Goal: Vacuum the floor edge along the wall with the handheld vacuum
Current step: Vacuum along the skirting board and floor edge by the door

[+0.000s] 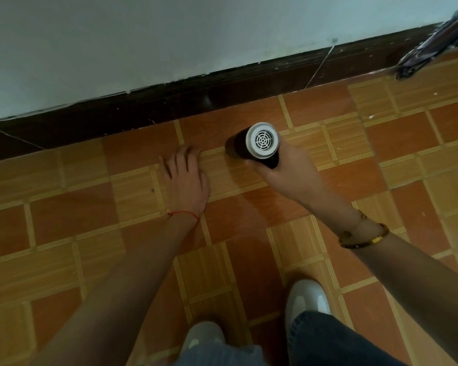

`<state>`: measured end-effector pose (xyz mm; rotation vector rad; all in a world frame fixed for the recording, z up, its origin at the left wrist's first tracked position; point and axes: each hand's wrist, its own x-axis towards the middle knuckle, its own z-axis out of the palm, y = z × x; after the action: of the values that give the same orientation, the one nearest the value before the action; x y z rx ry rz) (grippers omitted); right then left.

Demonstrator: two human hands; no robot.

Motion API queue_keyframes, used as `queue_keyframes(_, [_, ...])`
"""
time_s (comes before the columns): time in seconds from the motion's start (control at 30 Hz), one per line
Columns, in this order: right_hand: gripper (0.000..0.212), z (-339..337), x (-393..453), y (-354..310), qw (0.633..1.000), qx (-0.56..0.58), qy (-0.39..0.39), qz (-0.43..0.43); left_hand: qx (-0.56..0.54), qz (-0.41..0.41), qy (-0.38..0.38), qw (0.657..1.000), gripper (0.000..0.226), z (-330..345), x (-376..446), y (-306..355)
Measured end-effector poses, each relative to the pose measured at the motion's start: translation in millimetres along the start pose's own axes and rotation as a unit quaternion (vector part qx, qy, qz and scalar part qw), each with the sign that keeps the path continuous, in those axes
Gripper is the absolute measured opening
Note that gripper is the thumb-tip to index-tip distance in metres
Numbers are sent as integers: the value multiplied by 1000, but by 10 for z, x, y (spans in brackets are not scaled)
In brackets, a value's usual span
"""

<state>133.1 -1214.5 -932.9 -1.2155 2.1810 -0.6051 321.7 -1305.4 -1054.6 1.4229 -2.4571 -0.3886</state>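
- Two shoes (308, 299) stand nearest, on the floor (64, 220).
- Left hand (187, 178) hangs spread and empty, fingers apart.
- Right hand (283, 171) is clamped on the vacuum (254, 143), its long axis pointing down and away, nozzle hidden.
- Baseboard (169, 107) lies just beyond, under the wall (143, 35); the right hand is nearer.
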Motion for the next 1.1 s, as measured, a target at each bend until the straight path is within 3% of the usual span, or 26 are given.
queue_keyframes(0.13, [70, 28, 26, 1, 999, -36, -28, -22, 1, 0, 2, 1000, 46, 4, 1, -2])
queue_keyframes(0.33, [67, -105, 171, 26, 998, -24, 62, 5, 7, 1, 8, 1000, 45, -10, -5, 15])
queue_keyframes(0.53, [65, -66, 238, -5, 1000, -1, 2, -22, 9, 6, 20, 1000, 46, -2, -4, 16])
queue_keyframes(0.77, [69, -70, 485, 37, 996, 0, 90, -10, -6, 14, 22, 1000, 45, -2, 0, 7])
queue_keyframes(0.97, [71, 60, 539, -28, 997, 0, 4, -74, -6, 9, 11, 1000, 44, -13, 4, -1])
queue_keyframes(1.1, [69, 29, 573, 17, 997, 11, 40, -63, 0, 10, 5, 1000, 45, -23, 7, 6])
